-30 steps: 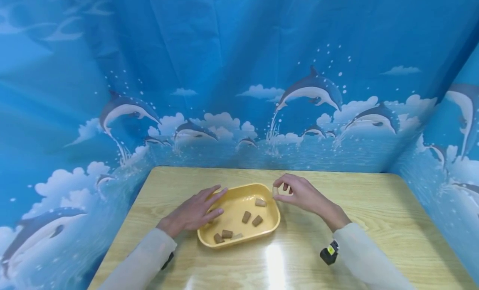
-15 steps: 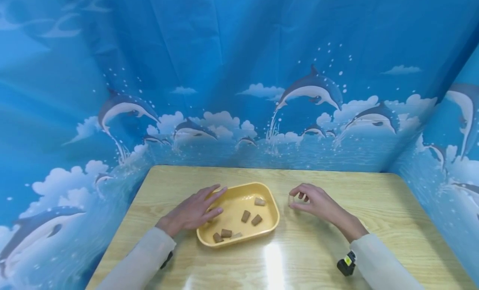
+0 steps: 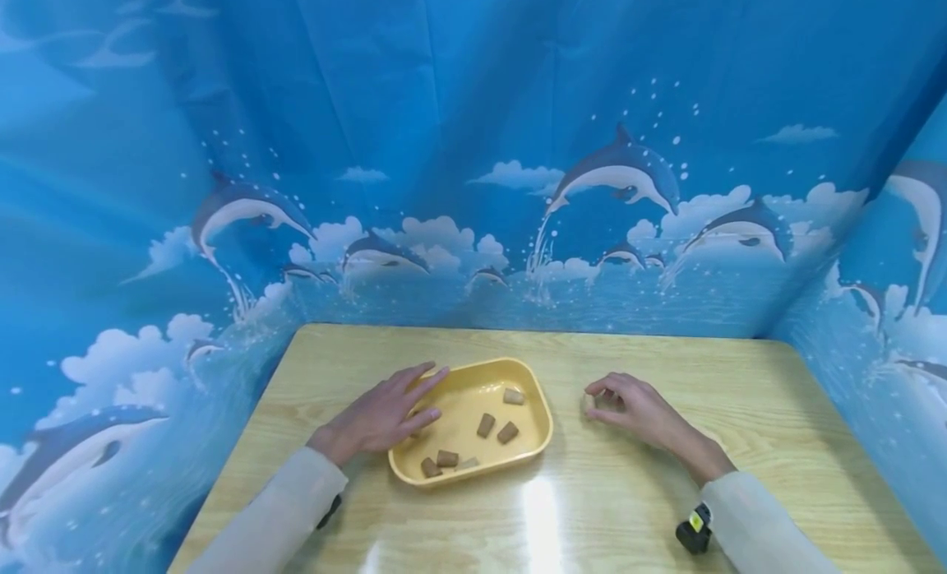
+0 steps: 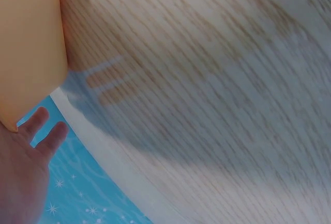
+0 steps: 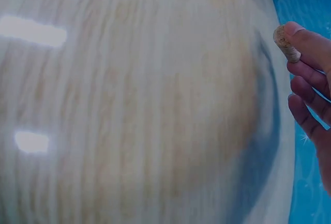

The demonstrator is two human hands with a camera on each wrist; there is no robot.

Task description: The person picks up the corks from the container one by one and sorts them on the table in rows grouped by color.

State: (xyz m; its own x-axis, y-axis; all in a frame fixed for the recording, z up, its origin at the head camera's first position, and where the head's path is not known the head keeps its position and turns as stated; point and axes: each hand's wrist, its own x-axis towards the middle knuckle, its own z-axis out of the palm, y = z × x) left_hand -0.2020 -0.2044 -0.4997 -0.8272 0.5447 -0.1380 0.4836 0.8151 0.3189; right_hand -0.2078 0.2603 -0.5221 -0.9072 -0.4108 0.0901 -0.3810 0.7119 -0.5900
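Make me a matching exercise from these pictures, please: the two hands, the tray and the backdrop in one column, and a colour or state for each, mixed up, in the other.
Column one:
1. Left hand
2. Right hand
3. Tray
4. Backdrop

Column two:
A. Pinching a pale cork
B. Blue, with printed dolphins
C. Fingers spread, at one end of the tray
D. Yellow, with loose brown corks lying inside

Right pairs: 1-C, 2-A, 3-D, 4-B.

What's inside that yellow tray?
Inside the yellow tray, six corks show: four brown, two paler. The left hand hides part of its left end; anything under it can't be seen.
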